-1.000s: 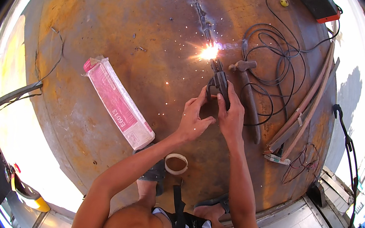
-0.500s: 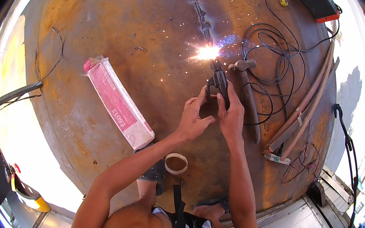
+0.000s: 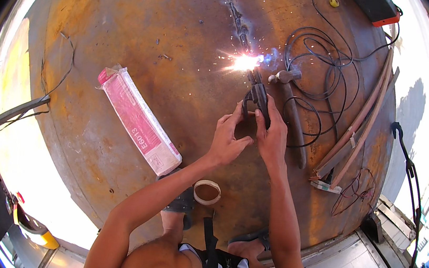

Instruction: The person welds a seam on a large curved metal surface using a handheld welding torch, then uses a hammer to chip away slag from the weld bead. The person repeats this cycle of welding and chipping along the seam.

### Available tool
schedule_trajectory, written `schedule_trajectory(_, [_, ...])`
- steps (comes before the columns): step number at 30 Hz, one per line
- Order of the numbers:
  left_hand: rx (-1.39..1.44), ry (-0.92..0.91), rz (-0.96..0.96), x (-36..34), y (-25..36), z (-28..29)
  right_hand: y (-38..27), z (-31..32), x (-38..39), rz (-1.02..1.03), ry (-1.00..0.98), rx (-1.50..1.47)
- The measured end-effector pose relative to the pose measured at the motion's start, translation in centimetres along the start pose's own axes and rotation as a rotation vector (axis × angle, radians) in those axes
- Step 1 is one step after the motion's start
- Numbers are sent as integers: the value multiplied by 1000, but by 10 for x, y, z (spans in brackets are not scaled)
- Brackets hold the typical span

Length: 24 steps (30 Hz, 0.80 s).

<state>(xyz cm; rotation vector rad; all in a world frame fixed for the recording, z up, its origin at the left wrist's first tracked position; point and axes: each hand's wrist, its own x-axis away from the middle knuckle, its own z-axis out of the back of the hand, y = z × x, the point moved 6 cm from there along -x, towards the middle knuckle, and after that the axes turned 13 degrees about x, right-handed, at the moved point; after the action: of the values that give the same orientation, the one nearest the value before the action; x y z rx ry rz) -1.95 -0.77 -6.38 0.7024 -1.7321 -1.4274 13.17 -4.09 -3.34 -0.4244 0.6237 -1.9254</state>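
A rusty steel plate (image 3: 97, 52) fills most of the frame. Left of centre lies a pink-and-white box (image 3: 142, 120); black cable (image 3: 351, 59) loops loosely at upper right. A hammer (image 3: 295, 119) rests right of centre, just beside the right hand (image 3: 273, 130), which is closed around the black electrode holder (image 3: 257, 94). The left hand (image 3: 228, 143) is half open, thumb apart, fingertips at the holder's curved side (whether they grip, I cannot tell).

The holder sits at upper centre, tilted toward a bright flare (image 3: 246, 62) on the plate. It looks stiff and fairly light, though its front end is probably hot; the rear body seems the place to grasp. Smaller than the holder, a pale ring (image 3: 207, 203) lies below the hands.
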Motion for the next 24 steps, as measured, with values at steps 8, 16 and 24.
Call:
schedule_trajectory(8, [-55, 2, -28, 17, 2, -4, -1, 7, 11, -93, -53, -114])
schedule_trajectory(16, [20, -65, 137, 32, -5, -21, 10, 18, 29, -36, -5, -39])
schedule_trajectory(24, [163, 39, 70, 18, -9, -21, 4, 5, 9, -36, 22, -105])
